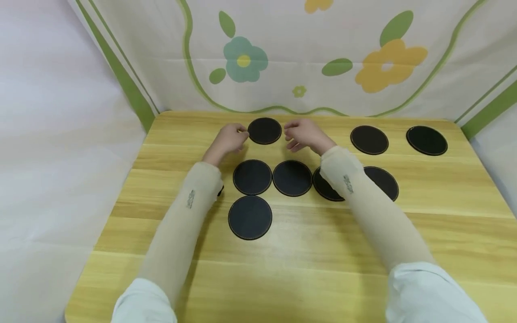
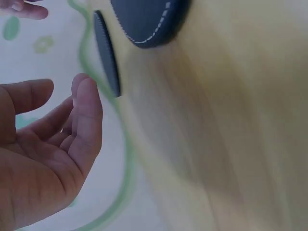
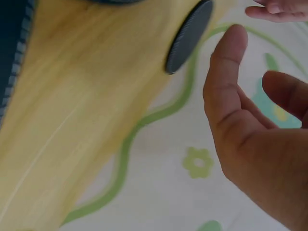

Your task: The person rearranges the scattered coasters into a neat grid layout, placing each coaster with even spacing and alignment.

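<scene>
black round coasters point(image 1: 264, 130) with pale stitched edging lie on a yellow wood-grain desk point(image 1: 307, 260) — behind, a white cloth point(image 1: 323, 54) shows green vines, a teal flower, an orange flower.

I count eight black round coasters on the table point(image 1: 323, 278): one far coaster point(image 1: 264, 130) between my hands, two point(image 1: 369, 140) point(image 1: 427, 140) at the far right, four in the middle row, one nearest point(image 1: 250, 217). There's also a small dark bit point(image 1: 220, 190) under my left sleeve I can't identify.
</scene>
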`<state>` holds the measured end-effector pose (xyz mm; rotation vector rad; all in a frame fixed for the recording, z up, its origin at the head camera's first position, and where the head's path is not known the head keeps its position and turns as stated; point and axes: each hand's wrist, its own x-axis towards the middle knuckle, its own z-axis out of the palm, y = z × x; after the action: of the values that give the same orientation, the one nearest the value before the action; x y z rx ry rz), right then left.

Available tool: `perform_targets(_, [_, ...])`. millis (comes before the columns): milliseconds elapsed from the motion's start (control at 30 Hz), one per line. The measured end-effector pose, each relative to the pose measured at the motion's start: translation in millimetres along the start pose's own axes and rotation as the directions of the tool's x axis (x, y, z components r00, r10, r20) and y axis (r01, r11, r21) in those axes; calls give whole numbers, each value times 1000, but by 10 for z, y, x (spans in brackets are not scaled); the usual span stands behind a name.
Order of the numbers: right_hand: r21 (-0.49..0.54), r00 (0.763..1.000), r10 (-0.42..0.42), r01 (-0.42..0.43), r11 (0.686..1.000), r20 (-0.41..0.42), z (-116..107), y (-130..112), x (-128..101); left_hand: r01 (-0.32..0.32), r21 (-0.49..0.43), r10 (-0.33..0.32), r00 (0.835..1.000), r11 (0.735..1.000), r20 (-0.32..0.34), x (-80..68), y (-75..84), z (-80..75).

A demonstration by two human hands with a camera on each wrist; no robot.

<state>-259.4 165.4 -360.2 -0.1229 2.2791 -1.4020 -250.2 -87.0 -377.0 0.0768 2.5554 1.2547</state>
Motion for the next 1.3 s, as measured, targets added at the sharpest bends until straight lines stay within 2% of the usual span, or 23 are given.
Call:
perform_targets(133, [-70, 997, 74, -71, 995, 37, 14, 11, 248, 58, -25, -58, 998, 998, 3, 203, 2, 67])
perform_targets(267, [-133, 992, 117, -111, 985, 37, 27, 32, 400, 94, -3, -95, 995, 996, -9, 313, 42, 149])
perform_targets(400, [-102, 990, 134, -129, 986, 37, 53, 24, 473, 92, -46, -92, 996, 995, -8, 370, 114, 205])
perform_targets(567, [4, 987, 159, -159, 987, 39, 104, -18, 492, 109, -142, -111, 994, 984, -8, 372, 145, 212])
perform_targets(800, [129, 988, 153, -153, 980, 6, 188, -24, 536, 143, -381, -164, 986, 914, -24, 359, 88, 165])
perform_targets(967, [254, 991, 110, -86, 963, -81, 225, -15, 556, 120, -463, -158, 986, 878, -44, 349, 77, 137])
perform_targets(1100, [338, 994, 62, -28, 941, -91, 209, -36, 515, 71, -527, -125, 990, 847, -69, 319, 80, 104])
perform_targets(1300, [398, 999, -10, 24, 917, -36, 145, -81, 391, 2, -581, -52, 996, 814, -69, 243, 94, 54])
